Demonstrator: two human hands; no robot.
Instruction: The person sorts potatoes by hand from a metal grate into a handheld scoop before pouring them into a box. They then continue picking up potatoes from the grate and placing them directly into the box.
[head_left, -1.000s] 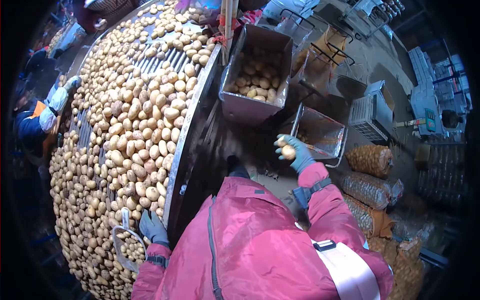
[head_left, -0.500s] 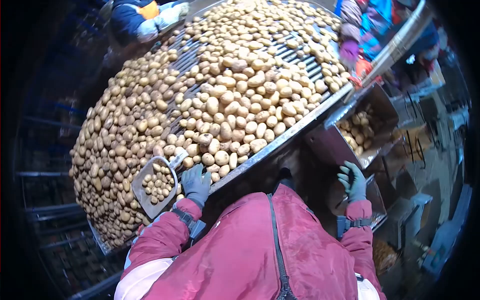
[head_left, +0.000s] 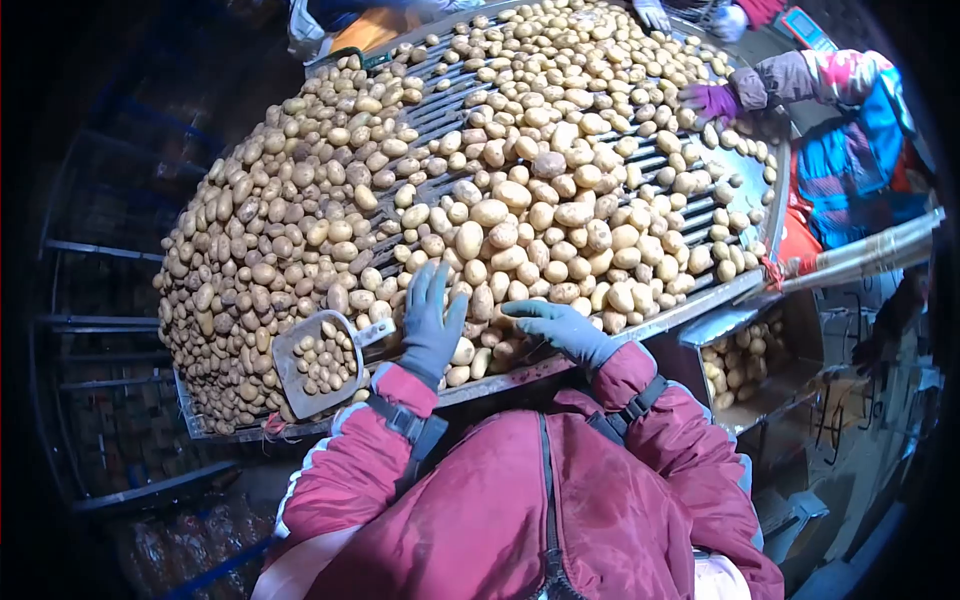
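Potatoes [head_left: 570, 215] cover a slatted metal sorting table [head_left: 438, 110]. My left hand [head_left: 432, 325], in a grey-green glove, rests against potatoes by the near edge, its fingers stretched out and thumb apart. To its right, my right hand [head_left: 565, 330] reaches over the near potatoes with fingers extended to the left. Neither hand grips anything, and a few potatoes show between them. A scoop [head_left: 288, 372] with several small potatoes in it lies on the pile, its pale handle [head_left: 377, 331] close to my left wrist.
A metal box [head_left: 803, 325] of potatoes stands below the table edge at right. Across the table are a co-worker's purple-gloved hand [head_left: 712, 101] and another person's white-gloved hand [head_left: 652, 14]. A long pole [head_left: 860, 255] juts out at the right corner. Metal rails [head_left: 105, 250] are at left.
My right hand has moved from beside the box to the potatoes near my left hand. My left hand has moved from beside the scoop onto the potatoes. The view has shifted.
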